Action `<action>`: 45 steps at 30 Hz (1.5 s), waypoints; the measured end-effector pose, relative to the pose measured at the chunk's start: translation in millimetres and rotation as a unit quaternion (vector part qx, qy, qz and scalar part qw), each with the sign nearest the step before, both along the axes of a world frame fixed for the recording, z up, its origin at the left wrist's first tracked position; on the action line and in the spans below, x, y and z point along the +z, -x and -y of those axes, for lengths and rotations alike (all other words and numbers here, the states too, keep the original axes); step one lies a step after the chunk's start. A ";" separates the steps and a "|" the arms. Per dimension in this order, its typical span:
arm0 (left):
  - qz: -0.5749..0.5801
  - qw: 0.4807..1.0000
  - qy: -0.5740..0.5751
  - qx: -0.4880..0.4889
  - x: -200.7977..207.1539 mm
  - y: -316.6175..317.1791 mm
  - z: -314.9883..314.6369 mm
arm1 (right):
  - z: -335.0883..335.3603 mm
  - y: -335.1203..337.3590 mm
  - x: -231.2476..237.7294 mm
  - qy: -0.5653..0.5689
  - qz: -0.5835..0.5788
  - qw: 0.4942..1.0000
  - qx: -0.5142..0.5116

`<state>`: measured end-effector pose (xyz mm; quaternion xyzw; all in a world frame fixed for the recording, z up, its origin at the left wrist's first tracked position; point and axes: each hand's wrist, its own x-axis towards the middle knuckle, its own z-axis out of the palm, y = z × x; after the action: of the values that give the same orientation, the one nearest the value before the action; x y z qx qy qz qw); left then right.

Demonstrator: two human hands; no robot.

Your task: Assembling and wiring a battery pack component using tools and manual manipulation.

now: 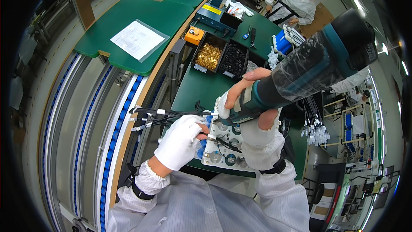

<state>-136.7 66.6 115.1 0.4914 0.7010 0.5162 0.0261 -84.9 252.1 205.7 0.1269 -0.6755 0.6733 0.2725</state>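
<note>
My right hand [237, 93] wraps round a dark teal and black cordless power driver [300, 71], its body partly covered in clear film. The driver's front end hangs over a white block [212, 160] with round recesses, close in front of me. In a white glove with bare fingertips, my left hand [178, 142] pinches a thin black cable [229, 146] near its white sleeve, at the block's left side. More black cables [148, 116] with white tags stretch out left of that hand. My right hand, sleeve and the driver hide part of the block.
Beyond the block stand bins of brass-coloured parts [208, 56], black parts [233, 60] and small silver parts [252, 66]. White-tipped cables [315, 129] hang at the right. A roller conveyor [112, 139] runs along the left. A co-worker [296, 2] stands at the far end.
</note>
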 end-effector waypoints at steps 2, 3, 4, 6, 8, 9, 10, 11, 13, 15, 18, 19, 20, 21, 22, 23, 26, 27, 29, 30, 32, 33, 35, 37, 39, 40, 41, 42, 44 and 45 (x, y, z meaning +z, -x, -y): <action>-0.026 0.999 -0.019 0.002 12.8 -1.3 4.2 | -0.6 -0.5 2.7 0.011 -0.020 1.000 -0.010; -0.043 0.998 0.042 -0.015 17.6 -1.1 9.9 | 6.4 -5.9 14.3 0.033 -0.012 0.999 -0.002; -0.060 0.992 0.103 -0.033 21.7 -0.9 15.5 | 3.3 -9.1 18.1 0.035 -0.022 0.998 0.046; -0.072 0.985 0.154 -0.038 22.7 -2.9 24.9 | -0.2 -11.8 22.6 0.030 -0.084 0.990 0.110; -0.059 0.979 0.188 -0.057 18.1 -7.9 29.8 | 1.0 -18.4 24.2 0.026 -0.095 0.985 0.142; -0.049 0.980 0.185 -0.046 17.3 -9.5 31.8 | 3.0 -21.7 27.2 0.006 -0.068 0.987 0.146; -0.048 0.980 0.186 -0.046 15.5 -9.6 32.7 | 6.8 -25.2 30.8 -0.014 -0.042 0.988 0.150; -0.060 0.981 0.180 -0.037 12.7 -9.6 33.2 | 21.6 -36.7 37.7 0.040 0.063 0.994 0.083; -0.050 0.983 0.176 -0.015 10.7 -11.0 29.3 | 19.9 -37.7 28.6 0.025 0.041 0.996 0.076; -0.071 0.985 0.155 -0.016 6.9 -8.2 27.0 | 21.6 -40.5 25.1 0.009 0.021 0.997 0.070; -0.067 0.989 0.128 -0.020 4.1 -6.4 25.8 | 27.6 -46.9 26.2 0.043 0.128 0.990 0.040; -0.046 0.994 0.096 -0.007 2.6 -7.3 26.3 | 27.6 -47.0 26.9 0.018 0.157 0.987 0.026; -0.025 0.998 0.064 0.007 1.6 -8.2 27.1 | 27.7 -46.4 27.2 -0.008 0.186 0.982 0.013; -0.009 0.998 0.069 0.001 3.4 -9.5 27.7 | 22.6 -43.5 15.4 -0.012 0.115 0.993 0.032; -0.008 0.998 0.069 0.002 2.7 -9.7 27.6 | 14.5 -37.3 12.4 -0.012 0.116 0.993 0.033; 0.006 0.998 0.063 -0.008 0.5 -9.5 27.0 | 3.7 -29.8 12.6 -0.019 0.015 0.993 0.115; 0.015 0.998 0.059 0.007 -11.0 -10.1 21.6 | 21.9 -50.1 20.8 0.067 -0.056 0.982 0.166; 0.004 0.998 0.056 0.011 -13.3 -9.2 17.6 | 21.6 -45.8 19.9 0.031 -0.084 0.981 0.174; -0.014 0.998 0.057 0.024 -12.8 -7.4 14.7 | 16.4 -43.3 23.6 -0.027 -0.079 0.972 0.221; -0.013 0.998 0.057 0.023 -11.9 -5.9 14.2 | 16.8 -45.3 23.5 -0.027 -0.078 0.972 0.220; -0.035 0.998 0.029 0.035 -10.8 -2.6 14.9 | 18.2 -51.0 23.1 -0.036 -0.048 0.973 0.222; -0.015 0.999 0.032 0.033 -9.3 -2.2 17.2 | 15.6 -51.8 23.7 -0.023 -0.039 0.968 0.246; 0.010 0.999 0.033 0.040 -8.8 -0.8 20.0 | 16.9 -54.5 22.7 -0.029 -0.015 0.970 0.239; 0.045 0.995 0.038 0.077 -7.7 1.0 24.8 | 27.8 -62.8 20.4 -0.033 0.069 0.981 0.180; 0.072 0.982 0.086 0.151 -7.6 3.7 26.1 | 32.4 -64.4 20.3 -0.024 0.073 0.983 0.167; 0.096 0.972 0.116 0.182 -5.8 5.7 25.5 | 31.7 -65.1 19.8 -0.036 0.064 0.984 0.163; 0.068 0.966 0.143 0.203 -7.2 7.7 25.4 | 27.4 -62.2 22.8 -0.050 0.004 0.982 0.185; 0.009 0.960 0.185 0.211 -8.0 12.8 26.3 | 20.9 -60.1 30.1 -0.064 -0.058 0.975 0.207; -0.017 0.949 0.164 0.268 -15.7 19.8 30.0 | 16.9 -70.9 51.0 -0.059 -0.108 0.973 0.197; 0.008 0.943 0.188 0.275 -16.3 24.1 32.5 | 17.6 -87.7 60.5 -0.068 -0.122 0.984 0.110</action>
<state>-160.7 34.0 98.8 0.2611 0.8931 0.3659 -0.0189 2.7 234.5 266.3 0.2998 -0.6637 0.6308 0.2678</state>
